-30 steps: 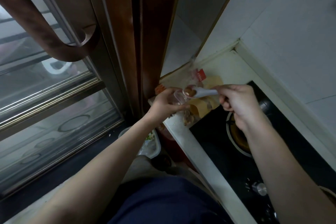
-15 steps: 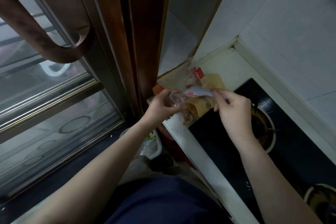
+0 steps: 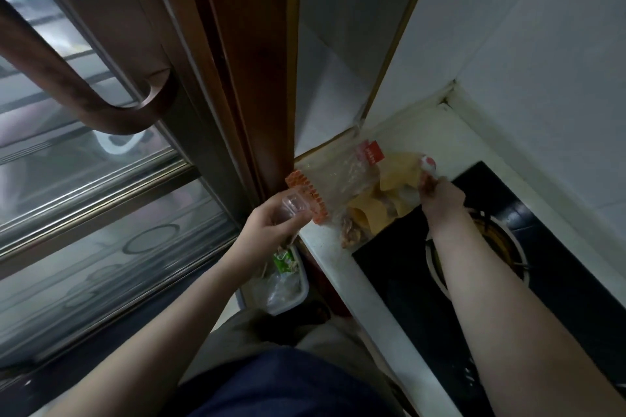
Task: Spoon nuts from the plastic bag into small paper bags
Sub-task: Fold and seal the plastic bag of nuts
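Head view shows the right hand (image 3: pixel 440 195) pinching a white plastic spoon (image 3: pixel 427 164), seemingly over the tan paper bags (image 3: pixel 399 176), while the left hand (image 3: pixel 271 227) grips a small clear plastic cup (image 3: pixel 292 206) beside the crinkled clear plastic bag (image 3: pixel 338 179), so a tilt could spill nuts.

Brown curved door handle (image 3: pixel 84 91) upper left, on glass sliding door (image 3: pixel 101 213). Black gas stove (image 3: pixel 508 264) lower right, set in white counter (image 3: pixel 355 281). White bin (image 3: pixel 288 284) on floor, centre frame. White tiled wall (image 3: pixel 542 44) upper right.

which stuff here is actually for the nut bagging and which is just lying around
For the job: plastic bag of nuts, paper bags, spoon in right hand, small clear cup in left hand.

Just around: gas burner, bin on the floor.
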Tool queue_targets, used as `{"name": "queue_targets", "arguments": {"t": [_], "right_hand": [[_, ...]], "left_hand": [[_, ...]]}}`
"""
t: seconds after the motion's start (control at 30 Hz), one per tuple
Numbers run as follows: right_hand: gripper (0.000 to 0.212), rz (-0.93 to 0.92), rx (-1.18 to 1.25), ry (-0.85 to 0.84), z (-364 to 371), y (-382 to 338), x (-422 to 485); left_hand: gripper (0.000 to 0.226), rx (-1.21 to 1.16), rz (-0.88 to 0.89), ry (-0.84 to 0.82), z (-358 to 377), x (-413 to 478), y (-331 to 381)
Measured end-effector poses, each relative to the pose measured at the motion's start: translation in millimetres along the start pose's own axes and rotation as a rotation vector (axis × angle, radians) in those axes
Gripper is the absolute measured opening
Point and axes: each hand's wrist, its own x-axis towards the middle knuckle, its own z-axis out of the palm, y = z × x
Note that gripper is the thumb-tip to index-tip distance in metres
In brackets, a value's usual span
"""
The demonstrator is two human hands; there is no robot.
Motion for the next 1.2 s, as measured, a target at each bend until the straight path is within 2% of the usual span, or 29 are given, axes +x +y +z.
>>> {"name": "queue_targets", "arguments": {"t": [0.03, 0.1, 0.2, 0.27, 0.37, 0.4, 0.47, 0.53, 0.6, 0.73, 0.8, 0.87, 0.97, 1.03, 1.13, 1.2], "right_hand": [[0.045, 0.026, 0.045, -0.020, 0.7, -2.7, 0.5], [0.053, -0.038, 0.014, -0.062, 4.3, -7.5, 8.0], [0.050, -0.013, 0.056, -0.179, 11.6, -8.7, 23.6], [0.044, -0.012, 0.089, -0.366, 17.1, -7.6, 27.7], [0.042, -0.193, -0.131, -0.325, 18.4, -2.2, 43.7], [0.042, -0.163, -0.104, -0.319, 18.9, -3.2, 43.4], [0.040, -0.107, 0.203, -0.249, 21.2, -8.1, 34.6], [0.042, -0.093, 0.443, -0.142, 19.7, -13.1, 7.9], [0.037, -0.203, 0.539, -0.141, 13.8, -15.1, -24.8], [0.013, -0.573, 0.494, -0.457, -3.2, -3.5, -100.1], [0.015, -0.672, 0.485, -0.611, -11.3, 5.2, -133.6], [0.021, -0.752, 0.462, -0.665, -17.6, 11.0, -158.4], [0.004, -0.763, 0.508, -0.551, -29.0, 16.6, -174.7], [0.003, -0.768, 0.494, -0.482, -35.0, 21.0, -179.5], [0.006, -0.756, 0.482, -0.405, -41.8, 25.6, -188.3], [0.009, -0.747, 0.485, -0.376, -43.6, 29.0, -192.4]], "left_hand": [[0.033, 0.002, -0.010, -0.002, -0.1, -1.6, 2.8], [0.022, -0.009, -0.004, 0.000, 1.5, -4.8, 9.2], [0.010, 0.015, 0.039, 0.036, 5.4, -8.5, 19.1], [0.011, 0.011, 0.047, 0.043, 8.6, -10.9, 25.1], [0.022, -0.018, 0.066, 0.053, 14.2, -13.5, 30.8], [0.029, -0.025, 0.073, 0.057, 16.4, -13.3, 31.7], [0.040, -0.016, 0.079, 0.057, 20.5, -12.3, 33.1], [0.036, -0.022, 0.082, 0.033, 25.2, -11.3, 33.7], [0.036, -0.023, 0.089, 0.012, 29.4, -10.2, 35.0], [0.046, 0.020, 0.158, -0.022, 36.6, -5.7, 36.4], [0.049, 0.019, 0.177, -0.053, 40.9, -4.1, 38.4], [0.053, 0.018, 0.203, -0.073, 44.2, -3.9, 39.9], [0.045, 0.079, 0.301, -0.107, 44.2, -5.3, 38.6], [0.030, 0.136, 0.372, -0.091, 42.7, -8.4, 38.6], [0.008, 0.184, 0.463, 0.043, 38.3, -15.2, 39.4], [0.003, 0.194, 0.456, 0.104, 34.7, -18.6, 39.1]]}}
